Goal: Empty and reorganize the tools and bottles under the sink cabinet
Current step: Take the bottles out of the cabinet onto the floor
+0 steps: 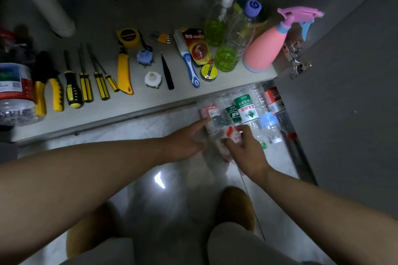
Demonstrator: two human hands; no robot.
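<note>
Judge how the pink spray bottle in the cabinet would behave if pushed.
The pink spray bottle stands upright, tall with an overhanging trigger, so it may tip. It sits near the cabinet floor edge, so could fall off. Opaque: weight unclear.

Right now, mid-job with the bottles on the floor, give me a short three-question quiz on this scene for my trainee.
1. True or false: the pink spray bottle lies on the floor.
2. What does the right hand grip? A) the yellow utility knife B) a red-and-white labelled bottle C) the tape roll
3. How many bottles on the cabinet shelf hold green liquid?
Key: 1 false, it stands on the shelf. 2 B. 3 two, the pump bottle and the clear bottle beside it.
</note>
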